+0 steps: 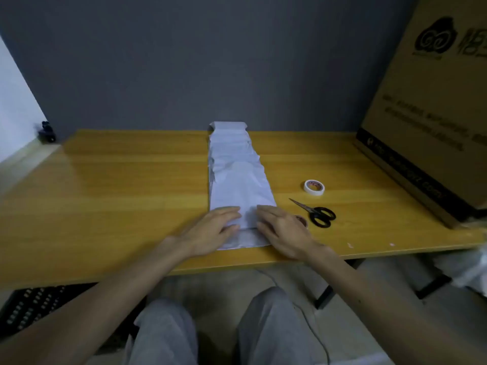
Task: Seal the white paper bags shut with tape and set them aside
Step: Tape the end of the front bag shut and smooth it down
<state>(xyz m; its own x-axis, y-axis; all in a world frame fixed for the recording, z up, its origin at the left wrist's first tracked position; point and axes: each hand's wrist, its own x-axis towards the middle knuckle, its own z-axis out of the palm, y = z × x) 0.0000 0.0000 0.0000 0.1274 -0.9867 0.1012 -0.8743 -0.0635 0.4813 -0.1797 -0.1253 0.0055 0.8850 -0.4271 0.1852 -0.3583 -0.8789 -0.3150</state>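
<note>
Wooden worktop: left hand and right hand, fingers straight, pressing white paper bag; tape roll, scissors right of bag.

Wooden table bears paper bags, tape, scissors (black-handled), box.

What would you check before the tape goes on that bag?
1. Bag lies flat on the table: ok.
2. Near end pressed by left hand and right hand: ok.
3. Fold at that end creased: cannot tell.
4. Tape lies right of the bag: ok.
5. Scissors lie beside the tape, blades shut: ok.
6. A hand free for the tape: not ok, both rest on the bag.
</note>
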